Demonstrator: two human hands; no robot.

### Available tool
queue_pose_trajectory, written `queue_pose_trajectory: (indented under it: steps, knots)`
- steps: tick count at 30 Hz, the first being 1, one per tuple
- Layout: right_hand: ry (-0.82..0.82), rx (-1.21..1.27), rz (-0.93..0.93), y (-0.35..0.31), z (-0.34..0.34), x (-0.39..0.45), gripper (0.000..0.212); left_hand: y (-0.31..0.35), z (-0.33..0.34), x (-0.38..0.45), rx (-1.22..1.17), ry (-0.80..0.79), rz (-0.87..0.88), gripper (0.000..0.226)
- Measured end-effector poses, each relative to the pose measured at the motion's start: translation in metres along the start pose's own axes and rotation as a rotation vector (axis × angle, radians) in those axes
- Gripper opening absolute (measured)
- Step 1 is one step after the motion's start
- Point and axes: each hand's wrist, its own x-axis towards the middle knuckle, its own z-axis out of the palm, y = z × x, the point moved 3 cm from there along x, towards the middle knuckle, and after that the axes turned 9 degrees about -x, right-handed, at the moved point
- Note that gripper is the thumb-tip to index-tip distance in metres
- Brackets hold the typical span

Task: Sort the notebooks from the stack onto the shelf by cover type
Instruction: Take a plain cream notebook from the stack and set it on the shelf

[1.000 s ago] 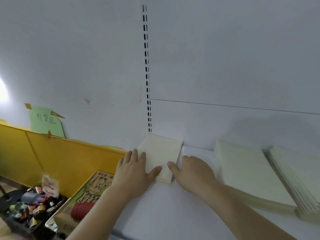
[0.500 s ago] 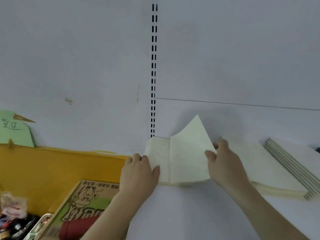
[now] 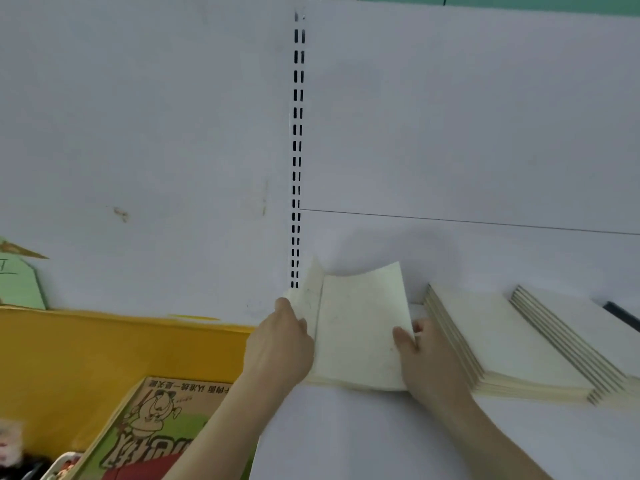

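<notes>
Cream notebook [image 3: 360, 327] lies on the white shelf [image 3: 346, 438], up against the back panel [image 3: 450, 133] just right of the slotted upright [image 3: 297, 168]. Long axis runs front to back; near short edge faces the person, far end points at the back panel. It is open: left leaf raised and leaning left, a right-hand page lifted, its top edge curling upward.

Left hand [image 3: 280, 348] holds the raised left leaf, thumb up along its outer edge, fingers curled behind it. Right hand [image 3: 426, 358] pinches the right edge of the lifted page, thumb on top, fingertips underneath; the rest of that grip is hidden by the paper.

Just right of the notebook, nearly touching the right hand, a stack of cream notebooks [image 3: 502, 341] lies flat, long axes angled back and to the left. Beyond it a second stack [image 3: 575, 334] with grey edges, same lean, overlapping the first at its right side.

Left of the shelf and lower: yellow divider [image 3: 104, 341], a green paper label [image 3: 19, 285] taped to the wall, a printed cartoon box [image 3: 152, 431].
</notes>
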Motion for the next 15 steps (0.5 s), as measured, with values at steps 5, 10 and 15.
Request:
queue_pose_trajectory:
  steps: [5,10,15]
  knots:
    - [0.049,0.125,0.033,-0.003,-0.005,-0.003,0.021,-0.008,-0.002,-0.018,-0.831,0.081,-0.134,0.011]
    - [0.086,0.308,-0.045,-0.021,-0.019,-0.017,0.012,0.003,0.002,-0.035,-1.157,0.036,-0.127,0.015]
    - [0.155,0.376,-0.094,-0.026,-0.029,-0.025,0.009,0.016,0.005,-0.045,-1.009,0.041,0.053,0.038]
